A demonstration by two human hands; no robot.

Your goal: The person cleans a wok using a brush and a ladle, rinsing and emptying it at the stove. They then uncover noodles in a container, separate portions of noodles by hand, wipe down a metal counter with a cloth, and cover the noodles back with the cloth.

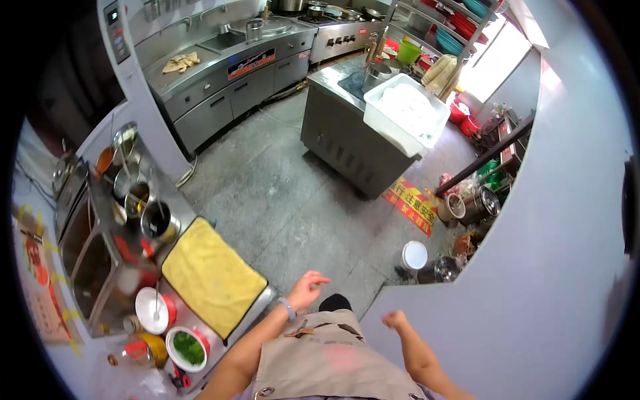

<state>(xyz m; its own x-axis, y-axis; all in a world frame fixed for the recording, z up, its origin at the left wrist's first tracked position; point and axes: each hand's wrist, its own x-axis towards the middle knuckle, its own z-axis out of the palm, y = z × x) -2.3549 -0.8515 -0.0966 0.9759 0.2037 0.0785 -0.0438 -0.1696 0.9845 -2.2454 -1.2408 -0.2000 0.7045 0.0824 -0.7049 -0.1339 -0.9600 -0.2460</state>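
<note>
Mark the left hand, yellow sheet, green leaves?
Left hand (pixel 305 292): head view, middle of the hand.
Yellow sheet (pixel 212 275): head view, middle of its top.
Green leaves (pixel 189 348): head view, middle of the heap.

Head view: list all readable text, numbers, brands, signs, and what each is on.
"注意安全": yellow band of the red-and-yellow floor sign; the rest of its text is partly hidden or too blurred to quote.
Counter-front strip: lettering too small to read.
Red stove label: too small.
Upper-left control panel: display markings too small.
Left-edge poster: print too blurred.
No brand or number is legible.
</note>
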